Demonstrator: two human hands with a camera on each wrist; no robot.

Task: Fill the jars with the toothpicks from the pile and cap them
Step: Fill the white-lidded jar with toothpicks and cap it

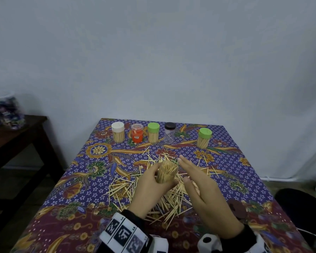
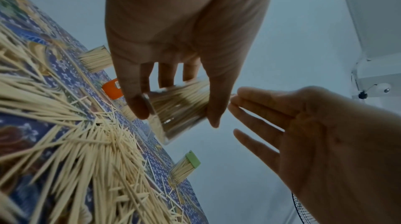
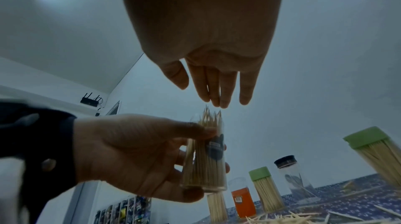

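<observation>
my left hand point(image 1: 150, 187) grips an uncapped clear jar point(image 1: 166, 172) packed with toothpicks, thumb on one side and fingers curled round the other, lifted above the toothpick pile point(image 1: 164, 190) in the middle of the table. the jar tilts a little, its open mouth facing up and away from me. my right hand point(image 1: 206, 194) is flat and holds nothing, fingers straight and together, just right of the jar's mouth; from the right wrist view the fingertips point(image 3: 219, 102) hang just above the toothpick tips without touching them.

the pile lies spread loose over the floral tablecloth point(image 1: 80, 179) beneath both hands. along the far edge stand a white-capped jar point(image 1: 118, 132), an orange jar point(image 1: 137, 132), a green-capped jar point(image 1: 153, 132), a black-capped jar point(image 1: 169, 132), and further right another green-capped jar point(image 1: 204, 137).
</observation>
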